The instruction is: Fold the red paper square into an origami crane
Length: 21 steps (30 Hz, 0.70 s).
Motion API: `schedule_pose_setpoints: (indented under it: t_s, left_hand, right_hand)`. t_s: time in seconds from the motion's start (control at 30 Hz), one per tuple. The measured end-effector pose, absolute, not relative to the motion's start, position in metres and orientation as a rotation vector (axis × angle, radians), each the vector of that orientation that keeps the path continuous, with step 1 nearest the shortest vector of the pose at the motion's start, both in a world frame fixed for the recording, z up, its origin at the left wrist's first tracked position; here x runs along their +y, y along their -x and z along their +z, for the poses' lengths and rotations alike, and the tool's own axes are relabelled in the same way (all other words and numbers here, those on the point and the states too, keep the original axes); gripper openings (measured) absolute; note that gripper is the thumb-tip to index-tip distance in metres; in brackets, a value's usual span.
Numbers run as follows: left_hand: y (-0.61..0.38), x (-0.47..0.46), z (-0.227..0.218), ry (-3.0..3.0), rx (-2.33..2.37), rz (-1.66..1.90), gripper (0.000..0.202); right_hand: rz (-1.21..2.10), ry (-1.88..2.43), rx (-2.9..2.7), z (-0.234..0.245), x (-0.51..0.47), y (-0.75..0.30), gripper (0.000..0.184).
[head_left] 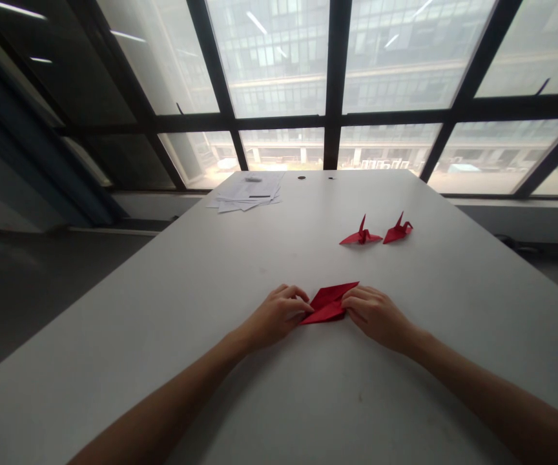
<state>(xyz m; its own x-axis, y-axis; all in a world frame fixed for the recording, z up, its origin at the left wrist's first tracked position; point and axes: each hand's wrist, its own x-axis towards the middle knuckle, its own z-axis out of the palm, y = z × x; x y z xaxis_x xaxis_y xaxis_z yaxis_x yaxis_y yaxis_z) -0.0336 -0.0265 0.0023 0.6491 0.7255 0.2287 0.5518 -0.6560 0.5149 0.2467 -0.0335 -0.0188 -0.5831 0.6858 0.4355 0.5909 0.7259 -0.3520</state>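
A folded piece of red paper (330, 302) lies flat on the white table (269, 258) right in front of me. My left hand (276, 316) has curled fingers pressed on the paper's left end. On the paper's right end, my right hand (374, 315) pinches the edge with bent fingers. Two finished red paper cranes stand further back on the right, one (360, 236) beside the other (398, 230).
A loose stack of white sheets (250, 192) lies at the table's far edge, with two small dark dots (301, 177) near it. Large windows with black frames (332, 116) rise behind the table. Dark floor lies to the left.
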Motion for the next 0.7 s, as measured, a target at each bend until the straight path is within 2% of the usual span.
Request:
schedule_pose_setpoints:
  t_s: [0.23,0.37,0.43,0.6,0.7]
  left_hand:
    - [0.036,-0.022,0.000,-2.421,0.965,0.609,0.020]
    - [0.034,-0.019,-0.003,-2.291,1.011,0.737,0.027]
    - [0.030,-0.022,-0.001,-2.262,1.038,0.765,0.024]
    - [0.021,-0.037,0.007,-2.458,0.985,0.644,0.026]
    - [0.021,-0.039,0.005,-2.524,0.983,0.595,0.020]
  right_hand:
    - [0.244,0.956,-2.371,-0.019,-0.033,-0.247,0.019]
    - [0.280,0.908,-2.392,-0.019,-0.035,-0.246,0.025]
    - [0.312,0.890,-2.378,-0.019,-0.036,-0.245,0.029]
    - [0.257,1.056,-2.013,-0.024,-0.024,-0.251,0.031]
    - [0.210,1.184,-1.886,-0.032,-0.012,-0.260,0.030]
